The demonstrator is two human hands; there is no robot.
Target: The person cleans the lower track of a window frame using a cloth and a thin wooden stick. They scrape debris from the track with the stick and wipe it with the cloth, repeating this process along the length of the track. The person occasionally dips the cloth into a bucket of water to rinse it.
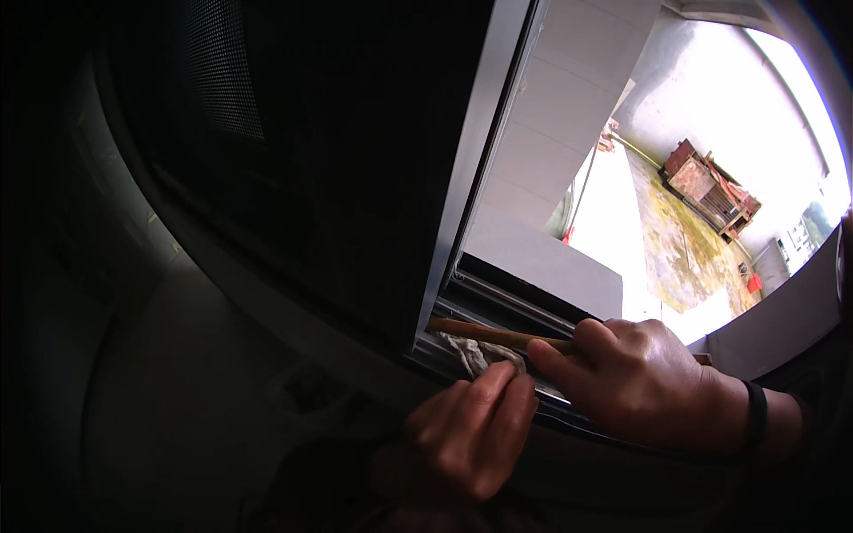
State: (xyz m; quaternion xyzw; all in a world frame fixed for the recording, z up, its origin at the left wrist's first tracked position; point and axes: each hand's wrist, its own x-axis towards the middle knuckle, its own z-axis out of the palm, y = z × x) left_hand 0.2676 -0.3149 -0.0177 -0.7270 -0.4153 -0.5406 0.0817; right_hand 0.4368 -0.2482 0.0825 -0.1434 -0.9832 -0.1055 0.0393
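My right hand (640, 380) is closed around a thin wooden stick (490, 332), which lies along the metal track of a sliding window (526, 303). The stick's far end meets the foot of the upright metal frame (460, 173). Just below the stick, my left hand (476, 426) pinches a crumpled, greyish cloth (476, 353) between its fingertips. The cloth rests in the track near the frame's lower corner. A dark band circles my right wrist.
A dark window panel with a patch of mesh (223, 73) fills the upper left. Outside the opening stand a pale tiled wall (553, 113), a rusty, reddish box-like structure (710, 190) on stained ground, and a small red object (754, 284).
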